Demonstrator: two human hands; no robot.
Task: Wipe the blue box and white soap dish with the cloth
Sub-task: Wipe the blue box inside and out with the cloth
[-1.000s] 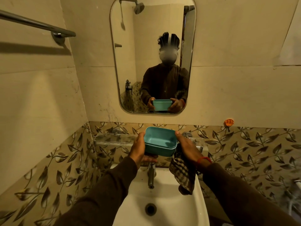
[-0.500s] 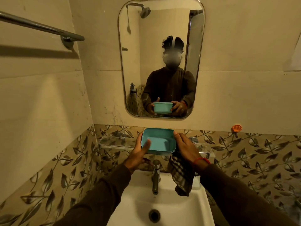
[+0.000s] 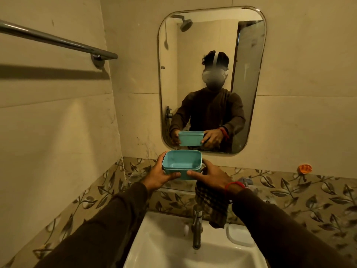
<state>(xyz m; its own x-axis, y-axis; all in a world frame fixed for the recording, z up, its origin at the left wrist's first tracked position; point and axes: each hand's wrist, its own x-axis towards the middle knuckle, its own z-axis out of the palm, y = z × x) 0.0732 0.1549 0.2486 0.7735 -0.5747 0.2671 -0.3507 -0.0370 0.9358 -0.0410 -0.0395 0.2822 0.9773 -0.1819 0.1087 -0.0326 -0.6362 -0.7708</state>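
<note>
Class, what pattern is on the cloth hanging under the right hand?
A dark checked pattern on the cloth, seen in the head view.

Box — plain teal-blue, inside and out, no pattern. Cloth — dark checked weave, brown-black with paler lines. Sleeves — dark brown, plain. Wrist thread on the right arm: red. Basin — white, glossy. Tap and towel rail: silver chrome. Upper wall tiles — cream, unpatterned. Lower tile band — beige-brown ground with grey-and-dark leaf and vine print. Small hook on the wall: orange.
</note>
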